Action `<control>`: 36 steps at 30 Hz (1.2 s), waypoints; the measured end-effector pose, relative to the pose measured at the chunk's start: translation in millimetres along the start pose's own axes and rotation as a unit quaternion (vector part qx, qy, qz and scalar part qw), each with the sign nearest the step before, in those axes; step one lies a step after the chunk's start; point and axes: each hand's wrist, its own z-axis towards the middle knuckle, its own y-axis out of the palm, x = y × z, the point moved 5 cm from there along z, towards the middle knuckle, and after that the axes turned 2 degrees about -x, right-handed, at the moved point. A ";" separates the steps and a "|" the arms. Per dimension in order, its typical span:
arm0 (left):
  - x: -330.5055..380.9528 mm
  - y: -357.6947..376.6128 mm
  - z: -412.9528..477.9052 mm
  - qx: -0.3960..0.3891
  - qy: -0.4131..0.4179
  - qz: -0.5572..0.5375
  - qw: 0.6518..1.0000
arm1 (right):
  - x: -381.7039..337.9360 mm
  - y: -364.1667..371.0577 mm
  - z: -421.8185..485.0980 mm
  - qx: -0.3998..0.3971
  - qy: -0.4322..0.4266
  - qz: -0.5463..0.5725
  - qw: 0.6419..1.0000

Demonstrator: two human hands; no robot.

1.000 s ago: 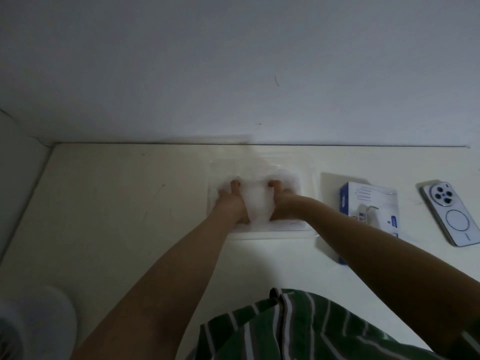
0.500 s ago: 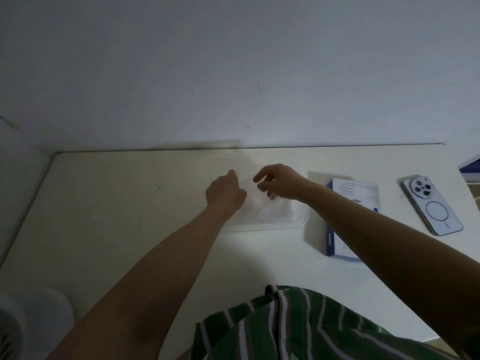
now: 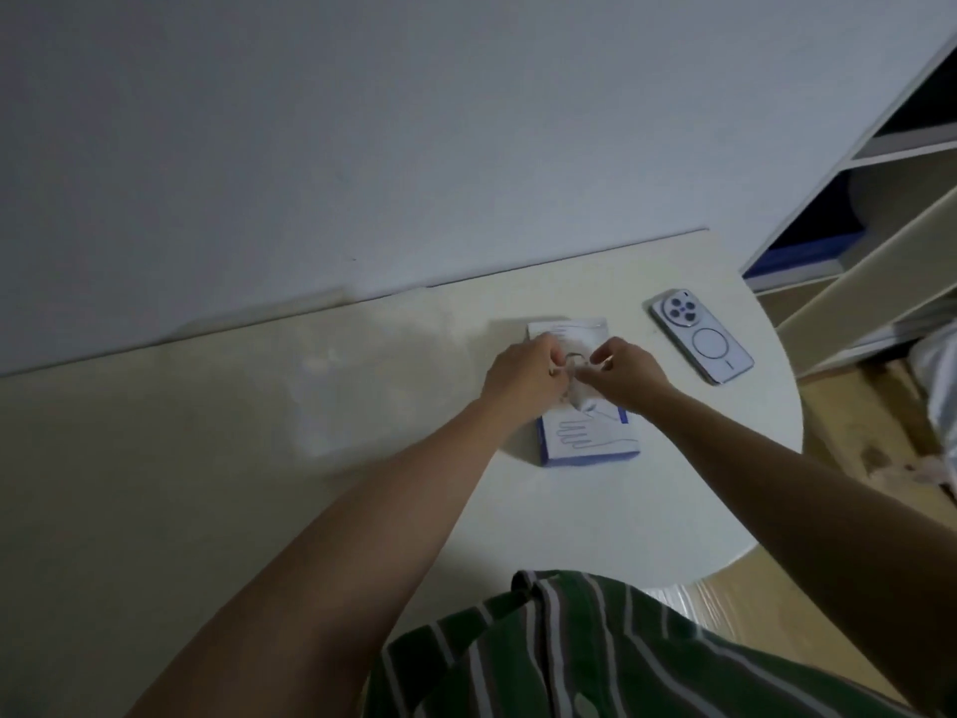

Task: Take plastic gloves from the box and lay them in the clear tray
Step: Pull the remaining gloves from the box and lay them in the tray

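Note:
The white and blue glove box (image 3: 590,432) lies flat on the pale table, a hand outline printed on its top. Both hands hover over the box's middle. My left hand (image 3: 523,375) and my right hand (image 3: 624,375) have their fingertips curled together at the box opening, pinching a thin, clear plastic glove (image 3: 572,378) that sticks up between them. The clear tray (image 3: 336,401) sits blurred to the left of the box, with pale glove plastic faintly visible inside.
A white phone (image 3: 701,342) lies face down right of the box, near the table's rounded right edge. White shelves (image 3: 880,209) stand beyond that edge, over a wooden floor. A wall backs the table.
Both hands left the clear tray and moved right to the glove box, where they now pinch a glove. The camera swung right, bringing the shelves into view.

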 end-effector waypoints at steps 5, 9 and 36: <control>-11.7 40.9 11.6 -0.062 -0.026 0.045 0.997 | 15.8 10.1 -5.5 -0.009 -0.006 0.065 0.998; -14.3 51.1 17.6 -0.079 -0.030 0.055 0.995 | 22.1 6.6 -2.4 -0.033 0.019 0.193 0.981; -4.3 50.6 33.7 0.010 -0.085 -0.178 0.980 | 12.4 -4.6 -8.5 -0.141 -0.003 0.369 0.919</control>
